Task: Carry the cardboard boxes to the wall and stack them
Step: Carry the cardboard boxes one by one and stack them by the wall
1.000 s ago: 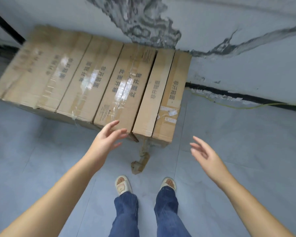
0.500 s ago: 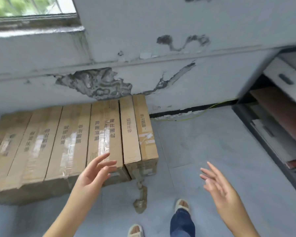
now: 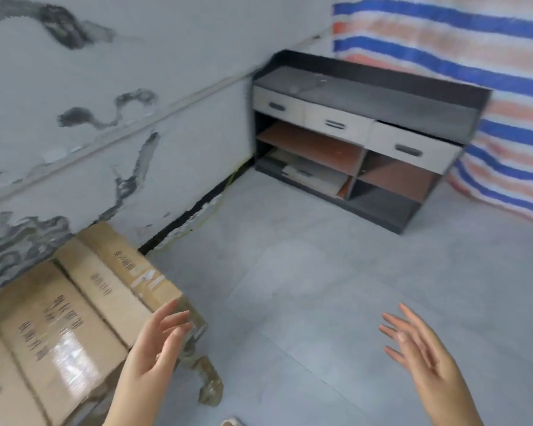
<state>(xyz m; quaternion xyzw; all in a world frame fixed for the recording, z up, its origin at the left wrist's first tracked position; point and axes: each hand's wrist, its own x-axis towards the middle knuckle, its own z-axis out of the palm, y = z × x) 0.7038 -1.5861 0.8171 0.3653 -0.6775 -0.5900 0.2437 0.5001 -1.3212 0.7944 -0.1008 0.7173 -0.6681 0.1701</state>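
Cardboard boxes point(image 3: 74, 302) lie side by side on the floor against the peeling wall point(image 3: 105, 87), behind and left of the left hand point(image 3: 157, 348), with a loose crumpled strip of tape point(image 3: 208, 382) hanging just right of it. Beyond the right hand point(image 3: 425, 358) stands a dark cabinet point(image 3: 366, 142) before a striped tarp point(image 3: 490, 41). Both hands hover over bare floor with fingers spread, holding nothing.
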